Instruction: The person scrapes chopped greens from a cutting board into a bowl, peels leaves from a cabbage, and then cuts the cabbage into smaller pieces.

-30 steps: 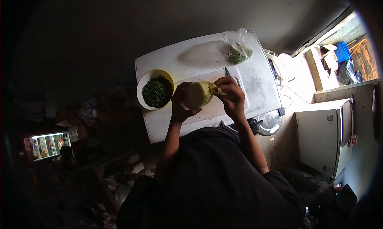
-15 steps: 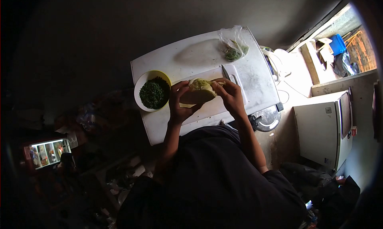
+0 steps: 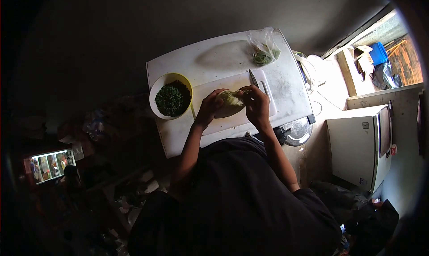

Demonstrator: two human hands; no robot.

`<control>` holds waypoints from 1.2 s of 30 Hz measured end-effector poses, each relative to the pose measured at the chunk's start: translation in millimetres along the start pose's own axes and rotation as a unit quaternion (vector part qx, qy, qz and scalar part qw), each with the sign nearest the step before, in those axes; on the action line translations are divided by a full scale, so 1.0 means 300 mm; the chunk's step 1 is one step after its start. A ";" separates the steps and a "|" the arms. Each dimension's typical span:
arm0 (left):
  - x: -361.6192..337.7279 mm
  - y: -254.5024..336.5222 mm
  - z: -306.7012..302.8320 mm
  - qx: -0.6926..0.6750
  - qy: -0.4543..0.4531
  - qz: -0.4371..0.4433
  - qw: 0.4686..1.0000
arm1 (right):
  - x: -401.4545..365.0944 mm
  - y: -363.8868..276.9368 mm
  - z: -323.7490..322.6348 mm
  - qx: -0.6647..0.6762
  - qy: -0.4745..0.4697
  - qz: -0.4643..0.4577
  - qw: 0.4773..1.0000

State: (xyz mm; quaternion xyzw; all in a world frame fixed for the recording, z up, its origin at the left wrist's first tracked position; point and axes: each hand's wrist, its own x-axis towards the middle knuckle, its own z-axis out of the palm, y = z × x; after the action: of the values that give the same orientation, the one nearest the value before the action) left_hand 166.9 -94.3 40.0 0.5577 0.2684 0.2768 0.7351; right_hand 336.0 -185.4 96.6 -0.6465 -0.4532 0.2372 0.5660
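Observation:
Between both hands, above the cutting board (image 3: 206, 90), is a pale green cabbage piece (image 3: 231, 105). My left hand (image 3: 208, 108) is closed around its left side. At its right end, the fingers of my right hand (image 3: 258, 105) pinch the leafy edge. A knife (image 3: 253, 79) lies on the board just beyond my right hand, its handle hidden by that hand. To the left of the board stands a white and yellow bowl (image 3: 153, 95) with finely chopped dark greens (image 3: 172, 99) inside.
The white table (image 3: 214, 59) bears a clear plastic bag (image 3: 266, 48) of greens at its far right. Beside the table's right edge sits a round, shiny lidded appliance (image 3: 297, 133). A white mini fridge (image 3: 351, 142) stands farther right. A lit screen (image 3: 52, 166) glows at lower left.
My left hand has closed in around the cabbage, which is turned and held lower over the board. My right hand stays at its right end. The view has shifted slightly.

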 end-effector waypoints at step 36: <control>-0.014 -0.043 -0.010 -0.424 -0.071 -0.082 0.899 | -0.015 0.064 0.044 0.328 -0.113 0.172 0.922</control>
State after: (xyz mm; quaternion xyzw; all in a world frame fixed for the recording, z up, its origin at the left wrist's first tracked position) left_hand 163.4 -98.2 27.2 0.1878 0.1177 0.2627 0.9391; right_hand 329.2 -181.4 74.1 -0.4618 -0.2922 0.5378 0.6420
